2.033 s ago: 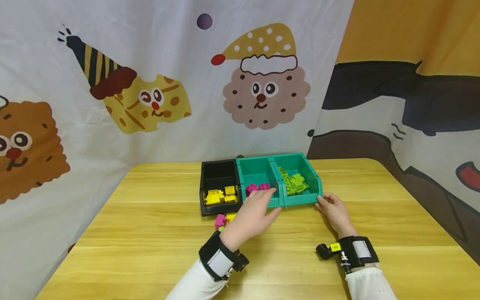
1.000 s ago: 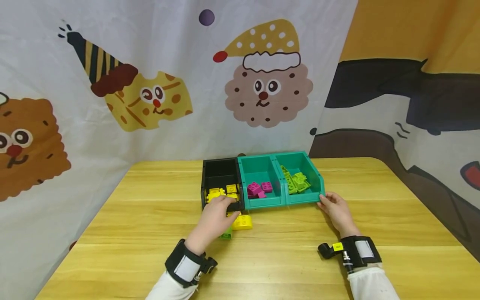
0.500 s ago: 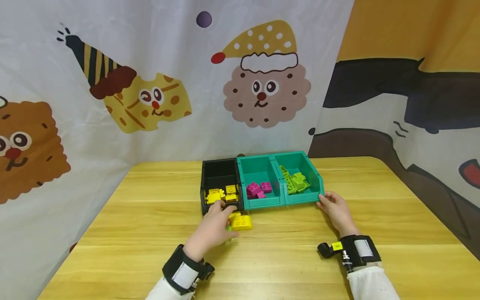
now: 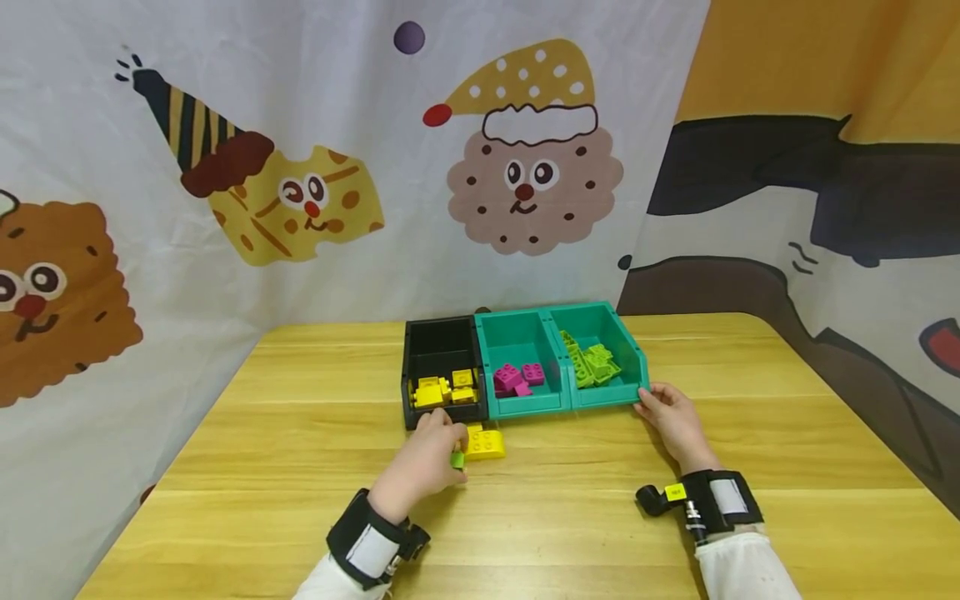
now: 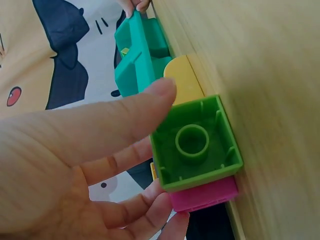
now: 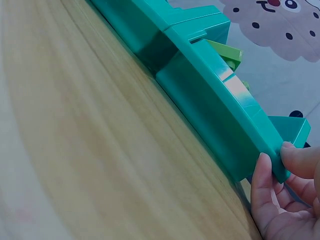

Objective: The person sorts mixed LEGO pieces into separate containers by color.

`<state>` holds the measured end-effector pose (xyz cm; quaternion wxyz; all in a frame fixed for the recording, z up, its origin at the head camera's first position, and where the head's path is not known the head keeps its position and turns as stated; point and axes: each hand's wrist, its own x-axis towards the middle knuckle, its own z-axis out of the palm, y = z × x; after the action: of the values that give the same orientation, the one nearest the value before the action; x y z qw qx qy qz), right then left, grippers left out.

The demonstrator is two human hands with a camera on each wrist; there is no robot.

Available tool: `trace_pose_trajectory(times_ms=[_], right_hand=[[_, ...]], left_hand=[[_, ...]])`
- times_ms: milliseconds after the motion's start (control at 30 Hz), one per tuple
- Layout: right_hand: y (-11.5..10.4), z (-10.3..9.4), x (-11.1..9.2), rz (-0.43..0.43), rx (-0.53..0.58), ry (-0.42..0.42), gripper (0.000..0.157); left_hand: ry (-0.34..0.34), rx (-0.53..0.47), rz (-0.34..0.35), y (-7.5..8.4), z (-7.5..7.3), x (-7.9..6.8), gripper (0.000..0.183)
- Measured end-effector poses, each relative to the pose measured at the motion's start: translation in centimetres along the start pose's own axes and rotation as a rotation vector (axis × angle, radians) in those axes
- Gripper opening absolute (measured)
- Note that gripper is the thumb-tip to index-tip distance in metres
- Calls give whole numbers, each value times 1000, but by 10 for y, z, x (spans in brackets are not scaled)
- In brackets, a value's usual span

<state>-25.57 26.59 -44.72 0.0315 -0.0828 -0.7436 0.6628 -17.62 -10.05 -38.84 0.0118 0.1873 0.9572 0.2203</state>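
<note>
My left hand (image 4: 422, 457) is in front of the black bin (image 4: 442, 337), its thumb and fingers round a green toy brick (image 5: 192, 142). That brick's hollow underside with a round tube faces the left wrist camera. Close behind it is a magenta brick (image 5: 205, 194), which the hand hides in the head view. A yellow brick (image 4: 486, 445) with a rounded end lies just right of these fingers. With thumb and fingertips my right hand (image 4: 675, 423) grips the front right corner of the right teal bin (image 4: 611, 396).
Yellow bricks (image 4: 430, 393) lie in the black bin. Magenta bricks (image 4: 507, 377) are in the middle teal bin (image 4: 525, 407), and lime green bricks (image 4: 597, 364) in the right one. The three bins stand side by side on the wooden table (image 4: 555, 517), before a printed cloth (image 4: 330, 283).
My left hand has come left and down from over the middle bin to the loose bricks, and its fingers have closed round the green brick. The right hand keeps its grip on the bin corner.
</note>
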Motion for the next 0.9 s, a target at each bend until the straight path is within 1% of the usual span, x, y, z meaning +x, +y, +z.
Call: trace_pose_trajectory(times_ms=[133,467,633,767,900], right_hand=[[0,0,-1,1,-4,-5,33],[0,0,-1,-3,18,-5,30],[1,0,-1,-9,12,-2,32],[1,0,0,-10,-6,-1,33],[1,0,0,-7,-2,1,33]], left_hand=[[-8,-5,8,0,1,0,25],[-10,32,34,-3,3,3,21],[-7,49,47,-3,4,3,22],[-24,62,35,-3,5,3,26],[-36,68,25,-3,5,3,28]])
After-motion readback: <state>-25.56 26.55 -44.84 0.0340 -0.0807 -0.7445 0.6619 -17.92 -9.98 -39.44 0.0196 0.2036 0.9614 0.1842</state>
